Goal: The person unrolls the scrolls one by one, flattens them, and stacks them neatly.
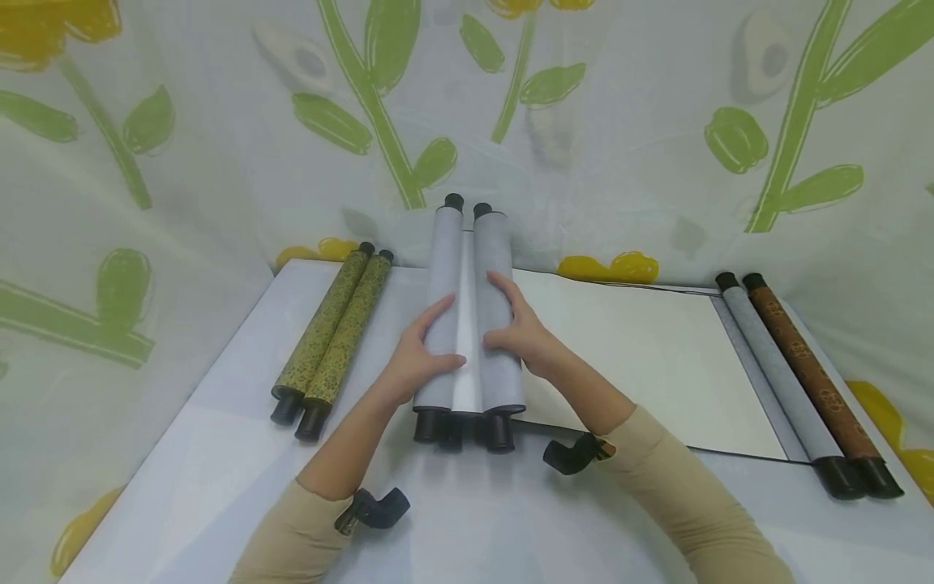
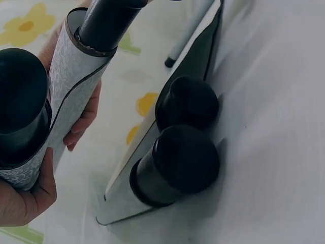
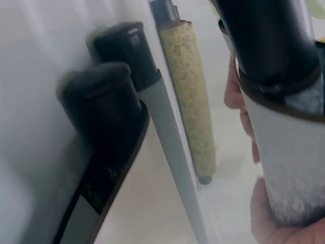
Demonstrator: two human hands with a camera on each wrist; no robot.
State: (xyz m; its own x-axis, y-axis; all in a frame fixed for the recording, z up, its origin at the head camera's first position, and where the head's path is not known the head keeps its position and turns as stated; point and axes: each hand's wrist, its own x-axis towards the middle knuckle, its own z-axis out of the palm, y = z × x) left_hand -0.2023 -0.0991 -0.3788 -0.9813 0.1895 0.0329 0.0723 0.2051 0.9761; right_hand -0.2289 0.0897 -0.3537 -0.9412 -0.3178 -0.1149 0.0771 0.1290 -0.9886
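Two grey patterned scroll rolls with black end knobs are side by side, raised above the table. My left hand (image 1: 417, 361) grips the left roll (image 1: 442, 251), thumb and fingers spread around its sides. The right roll (image 1: 492, 243) is held by my right hand (image 1: 524, 331) in the same way. Between them shows a narrow white strip (image 1: 468, 324). In the left wrist view, black knobs (image 2: 185, 160) of rolls on the table lie below the held pair. A cream sheet (image 1: 642, 357) stretches from under the right roll across the table.
Two olive patterned scrolls (image 1: 324, 349) lie at the left. On the right, a grey roll (image 1: 784, 365) sits at the cream sheet's end, beside a brown patterned scroll (image 1: 810, 365). A flowered curtain (image 1: 627, 178) hangs behind the white table (image 1: 467, 519).
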